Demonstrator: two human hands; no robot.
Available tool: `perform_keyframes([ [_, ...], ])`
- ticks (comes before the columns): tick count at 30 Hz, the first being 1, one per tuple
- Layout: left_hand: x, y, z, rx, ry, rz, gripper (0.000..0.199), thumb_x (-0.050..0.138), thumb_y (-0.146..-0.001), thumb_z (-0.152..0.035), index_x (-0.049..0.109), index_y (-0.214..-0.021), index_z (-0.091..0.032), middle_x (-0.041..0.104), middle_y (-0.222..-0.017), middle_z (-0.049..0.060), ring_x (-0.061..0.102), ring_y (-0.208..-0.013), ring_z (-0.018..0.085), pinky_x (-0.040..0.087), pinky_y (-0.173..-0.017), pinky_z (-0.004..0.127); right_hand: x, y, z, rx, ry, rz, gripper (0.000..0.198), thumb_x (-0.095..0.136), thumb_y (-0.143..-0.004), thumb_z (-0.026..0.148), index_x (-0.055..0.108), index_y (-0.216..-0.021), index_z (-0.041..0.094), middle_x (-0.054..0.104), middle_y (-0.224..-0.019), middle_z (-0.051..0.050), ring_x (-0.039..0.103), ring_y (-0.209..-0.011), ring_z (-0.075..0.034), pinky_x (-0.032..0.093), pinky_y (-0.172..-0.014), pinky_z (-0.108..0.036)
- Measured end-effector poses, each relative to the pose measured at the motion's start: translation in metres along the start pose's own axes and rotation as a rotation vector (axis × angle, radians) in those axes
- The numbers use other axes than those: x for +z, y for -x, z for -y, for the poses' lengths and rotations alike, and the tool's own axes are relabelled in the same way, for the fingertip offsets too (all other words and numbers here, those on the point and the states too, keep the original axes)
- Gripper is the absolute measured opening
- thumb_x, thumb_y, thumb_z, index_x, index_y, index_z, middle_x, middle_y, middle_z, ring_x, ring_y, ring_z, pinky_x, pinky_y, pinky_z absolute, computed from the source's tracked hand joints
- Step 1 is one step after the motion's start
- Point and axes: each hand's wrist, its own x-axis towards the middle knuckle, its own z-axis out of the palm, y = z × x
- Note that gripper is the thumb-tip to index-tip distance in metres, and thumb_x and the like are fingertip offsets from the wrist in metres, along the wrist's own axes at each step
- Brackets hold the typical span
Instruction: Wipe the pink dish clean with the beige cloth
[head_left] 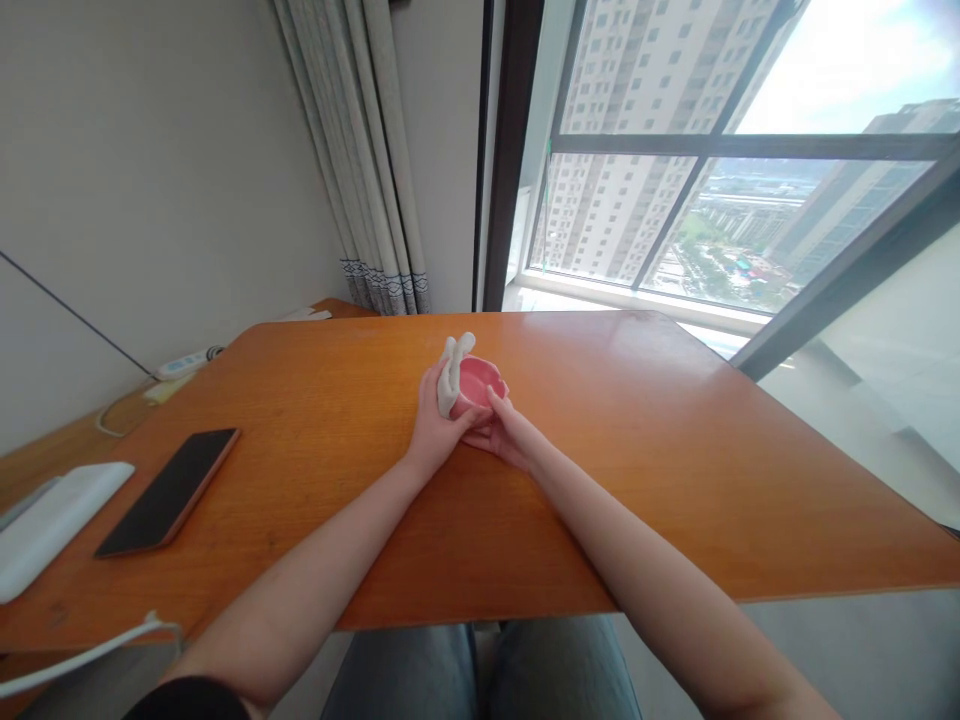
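Left hand [435, 428] and right hand [511, 432] curl their fingers snugly round the pink scalloped dish [477, 378] between them, left ones against the white piece [451, 376]; likely light, rigid, chippable, best cupped low.

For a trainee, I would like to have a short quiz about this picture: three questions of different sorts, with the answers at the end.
1. Choose: the pink bowl is held by A) no hand; B) one hand; C) two hands.
2. True or false: the phone lies on the table, to the left of the bowl.
3. Fill in: the tall part beside the left hand is ____ in colour.

Key:
1. C, the left hand and the right hand.
2. True.
3. White.
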Motion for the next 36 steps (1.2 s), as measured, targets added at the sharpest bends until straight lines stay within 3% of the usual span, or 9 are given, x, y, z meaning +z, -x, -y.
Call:
perform_keyframes([
  [2,-0.003,-0.002,-0.002,0.006,0.048,0.003,0.075,0.072,-0.071,-0.046,0.038,-0.135,-0.023,0.045,-0.137,0.013,0.042,-0.129,0.029,0.029,-0.110,0.049,0.002,0.003,0.005,0.012,-0.022,0.021,0.041,0.047,-0.089,0.050,0.051,-0.121,0.025,0.070,-0.106,-0.006,0.069,-0.089,-0.019,0.057,-0.077,-0.036],
  [6,-0.005,-0.004,-0.006,0.014,0.138,0.043,0.069,0.069,-0.073,-0.048,0.043,-0.130,-0.020,0.050,-0.133,0.014,0.046,-0.126,0.030,0.030,-0.110,0.049,-0.007,0.009,0.030,0.018,0.004,0.005,0.030,0.045,-0.090,0.030,0.057,-0.114,0.019,0.072,-0.099,-0.007,0.069,-0.080,-0.017,0.057,-0.067,-0.029],
  [12,-0.005,-0.005,-0.002,-0.048,0.327,0.120,0.056,0.059,-0.079,-0.053,0.055,-0.121,-0.016,0.057,-0.128,0.015,0.051,-0.121,0.029,0.032,-0.109,0.048,-0.022,0.014,0.050,0.265,0.125,0.147,0.032,0.048,-0.090,0.035,0.058,-0.113,0.016,0.072,-0.088,-0.006,0.067,-0.070,-0.017,0.057,-0.062,-0.030],
  [15,-0.003,-0.003,0.001,-0.153,0.404,0.143,0.052,0.054,-0.083,-0.053,0.058,-0.118,-0.015,0.060,-0.126,0.014,0.052,-0.121,0.029,0.034,-0.108,0.047,-0.019,0.012,0.044,0.276,0.137,0.043,0.028,0.048,-0.088,0.032,0.059,-0.109,0.016,0.072,-0.086,-0.006,0.066,-0.067,-0.017,0.056,-0.061,-0.031],
  [22,0.003,-0.002,-0.009,-0.289,0.340,0.000,0.049,0.041,-0.090,-0.055,0.064,-0.111,-0.017,0.066,-0.118,0.008,0.055,-0.119,0.027,0.039,-0.107,0.044,-0.016,0.003,0.033,0.161,0.106,-0.114,0.020,0.050,-0.085,0.031,0.062,-0.096,0.018,0.070,-0.079,-0.003,0.063,-0.062,-0.015,0.052,-0.052,-0.026],
  [26,0.003,0.000,-0.008,-0.151,0.286,0.027,0.046,0.033,-0.095,-0.047,0.057,-0.126,-0.022,0.058,-0.132,0.006,0.046,-0.130,0.024,0.031,-0.114,0.043,-0.015,-0.001,0.029,0.028,0.050,-0.166,0.026,0.049,-0.085,0.032,0.060,-0.108,0.023,0.070,-0.095,-0.002,0.066,-0.076,-0.018,0.056,-0.059,-0.031],
  [31,0.002,0.005,-0.001,0.102,0.043,0.226,0.056,0.044,-0.092,-0.043,0.032,-0.143,-0.025,0.022,-0.156,0.010,0.018,-0.145,0.025,0.016,-0.118,0.049,-0.009,-0.005,0.017,-0.266,-0.090,-0.126,0.037,0.051,-0.086,0.032,0.050,-0.123,0.029,0.068,-0.108,0.000,0.065,-0.093,-0.016,0.057,-0.072,-0.028],
  [33,0.000,0.005,-0.003,0.129,-0.079,0.210,0.070,0.058,-0.084,-0.045,0.028,-0.144,-0.025,0.014,-0.157,0.013,0.014,-0.145,0.028,0.017,-0.117,0.051,-0.005,-0.003,0.011,-0.233,-0.093,-0.038,0.042,0.056,-0.084,0.029,0.048,-0.126,0.030,0.069,-0.105,0.001,0.066,-0.085,-0.013,0.057,-0.070,-0.025],
  [36,-0.005,0.001,-0.007,0.111,-0.159,0.098,0.083,0.074,-0.069,-0.047,0.033,-0.138,-0.026,0.023,-0.151,0.014,0.024,-0.141,0.030,0.022,-0.115,0.051,-0.001,0.003,0.008,-0.114,-0.015,0.074,0.049,0.062,-0.082,0.030,0.046,-0.128,0.032,0.069,-0.103,0.001,0.067,-0.080,-0.012,0.057,-0.070,-0.024],
])
